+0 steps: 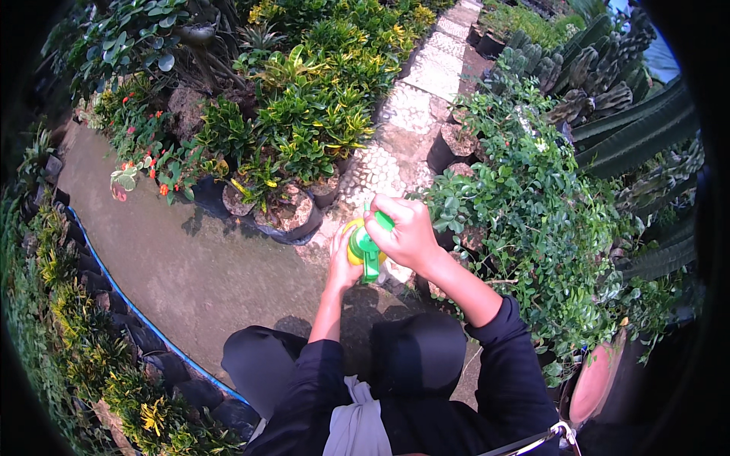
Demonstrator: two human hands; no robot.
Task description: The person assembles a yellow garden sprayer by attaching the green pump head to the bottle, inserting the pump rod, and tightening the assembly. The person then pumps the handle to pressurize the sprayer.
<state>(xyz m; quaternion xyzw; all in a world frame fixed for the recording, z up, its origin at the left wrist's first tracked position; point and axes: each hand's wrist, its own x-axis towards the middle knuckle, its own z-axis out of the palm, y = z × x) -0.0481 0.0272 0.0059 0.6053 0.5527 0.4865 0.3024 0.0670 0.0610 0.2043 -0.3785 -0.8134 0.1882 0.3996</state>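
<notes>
The left hand (346,264) curls round the yellow bottle (352,229) at mid-view; the right hand (403,232) grips its green top (366,244) from two o'clock. From the bottle, a pot (310,221) sits at ten, a path (380,171) at twelve, a shrub (525,216) at three.

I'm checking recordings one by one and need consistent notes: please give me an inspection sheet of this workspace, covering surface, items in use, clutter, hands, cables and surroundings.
Surface: grey concrete paving, partly shaded, meeting a pebbled path.
Items in use: yellow-and-green sprayer bottle, held above the ground; contents not visible.
Clutter: black plant bag with soil at the paving's edge.
Hands: left hand around the yellow body; right hand gripping the green top.
Cables: nothing seen, except a blue hose-like line along the left bed.
Surroundings: croton shrubs, tall cacti.
</notes>
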